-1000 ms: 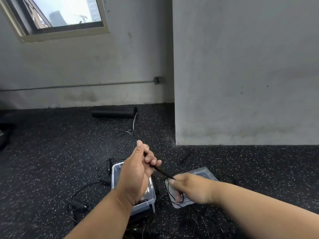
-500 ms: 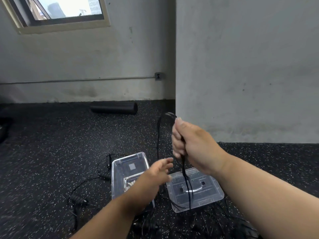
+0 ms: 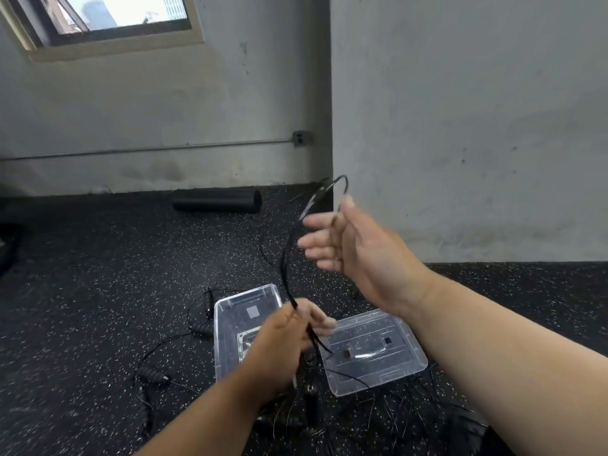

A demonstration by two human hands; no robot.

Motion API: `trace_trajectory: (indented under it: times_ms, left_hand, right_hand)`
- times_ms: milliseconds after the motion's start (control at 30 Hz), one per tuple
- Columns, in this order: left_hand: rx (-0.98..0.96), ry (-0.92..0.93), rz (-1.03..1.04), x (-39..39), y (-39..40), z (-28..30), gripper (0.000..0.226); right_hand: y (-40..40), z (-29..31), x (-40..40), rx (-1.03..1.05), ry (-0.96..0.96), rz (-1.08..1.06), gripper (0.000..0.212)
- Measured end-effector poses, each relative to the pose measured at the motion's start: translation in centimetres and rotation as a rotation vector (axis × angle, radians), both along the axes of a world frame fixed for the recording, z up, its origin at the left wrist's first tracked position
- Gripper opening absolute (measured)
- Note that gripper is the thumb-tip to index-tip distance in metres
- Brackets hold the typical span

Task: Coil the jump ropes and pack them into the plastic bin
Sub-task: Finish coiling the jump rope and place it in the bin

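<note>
**Black rope looped between two hands above the bin**

Black jump rope (image 3: 285, 258) ran in a doubled strand between the hands. The left hand (image 3: 279, 343) gripped it low, fingers curled round the strands, just above the clear plastic bin (image 3: 227, 327). The right hand (image 3: 358, 251) was raised higher, palm turned inward and fingers spread loosely; the top bend of the rope arched over it near the thumb, but motion blur hid whether any finger pinched it.

The bin stood on the floor, and only a label or sticker could be made out through its bottom; the left hand covered part of its inside. Just right of it lay a clear lid (image 3: 378, 353), flat, with thin black strands crossing its near corner. More black ropes and handles (image 3: 153, 376) lay scattered on the floor left of the bin and in a tangle in front of it.

The floor (image 3: 98, 274) was black rubber flecked with white. A black foam roller (image 3: 217, 200) lay against the far wall, under a conduit with an outlet box (image 3: 301, 138). A window (image 3: 112, 14) sat high on the left, and a grey concrete pillar (image 3: 460, 110) rose on the right.
</note>
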State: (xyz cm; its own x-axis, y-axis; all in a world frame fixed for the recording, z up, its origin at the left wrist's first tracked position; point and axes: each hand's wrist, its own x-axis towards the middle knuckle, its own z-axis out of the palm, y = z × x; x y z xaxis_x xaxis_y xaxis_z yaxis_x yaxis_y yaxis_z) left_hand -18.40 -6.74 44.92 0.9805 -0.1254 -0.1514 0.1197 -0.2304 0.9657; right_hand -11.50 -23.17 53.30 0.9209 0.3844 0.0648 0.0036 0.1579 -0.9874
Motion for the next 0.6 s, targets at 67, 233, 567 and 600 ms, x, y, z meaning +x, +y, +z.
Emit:
trace_trajectory:
  times_ms: [67,233,567,600]
  left_hand:
    - [-0.167,-0.046,0.100,0.7,0.9,1.3,0.042]
    - [-0.592,-0.038,0.216,1.9,2.5,3.0,0.042]
    - [-0.430,-0.022,0.232,2.4,4.0,2.3,0.058]
    - [-0.390,0.005,0.213,2.2,4.0,1.8,0.065]
  right_hand:
    - [-0.5,-2.6,-0.4,-0.136,0.072,0.089,0.053]
    - [0.9,-8.4,-2.7,-0.554,0.147,0.356,0.034]
    - [-0.4,-8.0,-1.7,-0.825,-0.175,0.153,0.040]
    - [-0.5,-7.2,-1.6,-0.832,-0.229,0.138,0.040]
